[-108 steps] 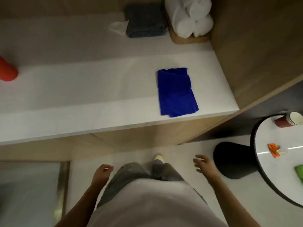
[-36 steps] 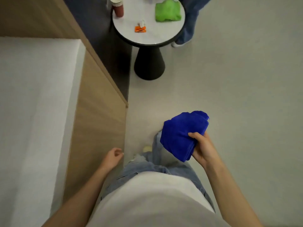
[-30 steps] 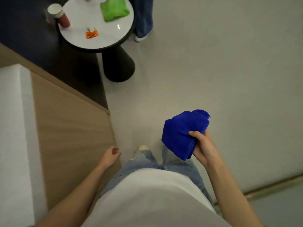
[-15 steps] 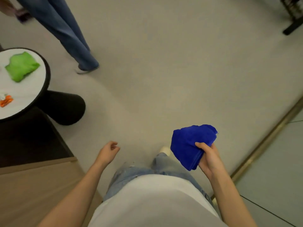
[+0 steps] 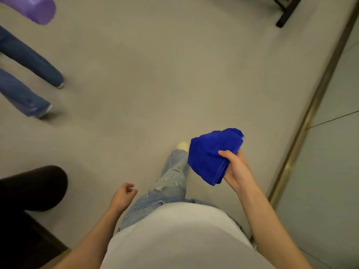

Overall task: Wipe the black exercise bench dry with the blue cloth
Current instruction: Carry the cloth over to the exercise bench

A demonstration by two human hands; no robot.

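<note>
Blue cloth [image 5: 210, 154]: folded, held in right hand [image 5: 236, 169], thumb on top, fingers curled beneath, above grey floor [image 5: 155, 74]. Left hand [image 5: 122, 197]: loosely curled, holds nothing. Bench: not in view.

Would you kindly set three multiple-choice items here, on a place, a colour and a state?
1. Where is the blue cloth? A. on the floor B. in the right hand C. on a table
2. What colour is the cylinder at top left? A. purple B. red C. green
3. The left hand is: A. gripping the cloth B. loosely curled, holding nothing C. flat on the floor
Answers: 1 B, its thumb lies over the folded cloth; 2 A, it shows plainly purple; 3 B, it curls round nothing.
</note>
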